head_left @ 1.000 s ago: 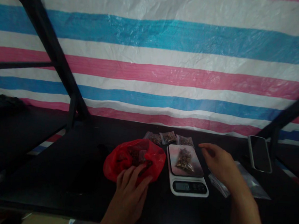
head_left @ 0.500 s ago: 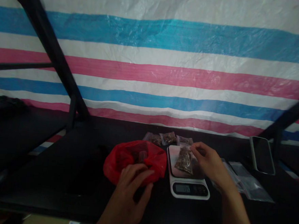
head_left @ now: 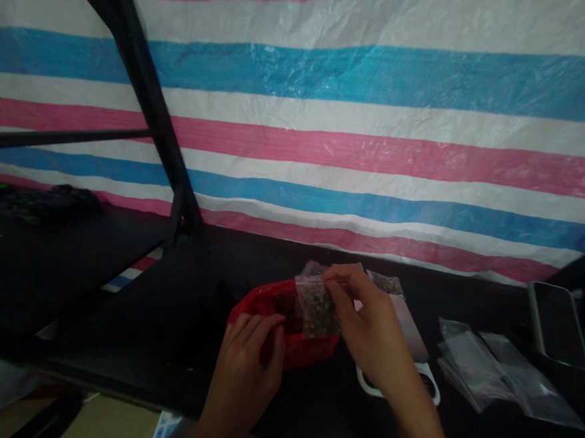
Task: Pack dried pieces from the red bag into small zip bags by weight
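Note:
My right hand point(head_left: 373, 321) pinches the top edge of a small clear zip bag point(head_left: 317, 309) filled with brown, grainy dried bits. That bag hangs over the right side of a red plastic bag point(head_left: 261, 301), whose mouth is open and shows dark brown contents. My left hand point(head_left: 248, 363) is closed on the near left rim of the red bag. Partly hidden behind my right forearm stands a white kitchen scale point(head_left: 410, 327) with a metal plate. Behind it lie several filled zip bags point(head_left: 385, 283), partly covered by my right hand.
Flat clear zip bags point(head_left: 482, 369) lie right of the scale. Farther right, a phone point(head_left: 559, 324) leans at the table's side. Black frame bars point(head_left: 154, 116) rise at the left, and a striped plastic sheet point(head_left: 357, 157) hangs behind the black table point(head_left: 167, 290).
My right hand has lifted the filled zip bag off the scale and carried it left over the red bag. My left hand has closed on the red bag's rim. The view has shifted left.

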`<state>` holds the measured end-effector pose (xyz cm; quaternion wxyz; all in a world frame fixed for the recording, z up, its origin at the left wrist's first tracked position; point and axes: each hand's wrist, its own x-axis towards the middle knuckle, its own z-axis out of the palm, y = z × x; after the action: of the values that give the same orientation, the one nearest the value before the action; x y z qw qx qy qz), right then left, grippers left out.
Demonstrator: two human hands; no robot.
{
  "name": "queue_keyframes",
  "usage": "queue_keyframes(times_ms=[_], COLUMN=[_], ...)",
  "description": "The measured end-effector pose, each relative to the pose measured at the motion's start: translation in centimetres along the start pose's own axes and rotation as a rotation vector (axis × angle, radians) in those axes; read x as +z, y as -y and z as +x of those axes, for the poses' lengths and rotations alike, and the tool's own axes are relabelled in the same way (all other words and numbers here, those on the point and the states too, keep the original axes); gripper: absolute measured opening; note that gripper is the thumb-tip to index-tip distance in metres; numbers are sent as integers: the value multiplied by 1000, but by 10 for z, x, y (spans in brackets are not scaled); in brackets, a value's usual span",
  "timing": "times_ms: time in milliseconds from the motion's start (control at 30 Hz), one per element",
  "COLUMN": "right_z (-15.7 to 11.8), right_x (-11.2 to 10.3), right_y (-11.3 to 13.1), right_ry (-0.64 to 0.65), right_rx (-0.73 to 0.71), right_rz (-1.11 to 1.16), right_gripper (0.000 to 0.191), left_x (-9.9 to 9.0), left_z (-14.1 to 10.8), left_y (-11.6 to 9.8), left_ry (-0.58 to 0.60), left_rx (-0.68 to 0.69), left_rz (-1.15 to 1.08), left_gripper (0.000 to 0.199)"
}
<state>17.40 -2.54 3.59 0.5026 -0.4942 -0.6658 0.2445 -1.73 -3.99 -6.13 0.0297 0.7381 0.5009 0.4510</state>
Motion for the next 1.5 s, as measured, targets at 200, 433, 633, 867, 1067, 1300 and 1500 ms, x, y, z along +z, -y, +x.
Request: queue_keyframes(times_ms=[200,433,633,867,1067,1300,1500], right_z=[1,-8,-9,-12,-11,-11,-13], right_x=[44,44,26,19,28,23,23], right_y=[-1,-10,-19,-15,-7,-13,-20], right_ry=[114,281,315,372,360,306,271], right_rx=[64,250,221,150,110,139,149], right_rz=[-135,-38,-246,-472,-520,-529,-462], right_gripper=[20,52,42,40,38,37,39], left_x=[4,6,-6,-12,-11,-9,-4], left_z=[1,9,6,4,4,4,2], left_y=[-11,-7,-5,2,6,3,4], left_ry=[50,132,81,62,58,45,53], left_rx=[-329,-440,-150,-133,-159,-167,-170], left_rz=[-306,-334,28,293,299,308,353], left_gripper=[26,34,26,22,28,14,13])
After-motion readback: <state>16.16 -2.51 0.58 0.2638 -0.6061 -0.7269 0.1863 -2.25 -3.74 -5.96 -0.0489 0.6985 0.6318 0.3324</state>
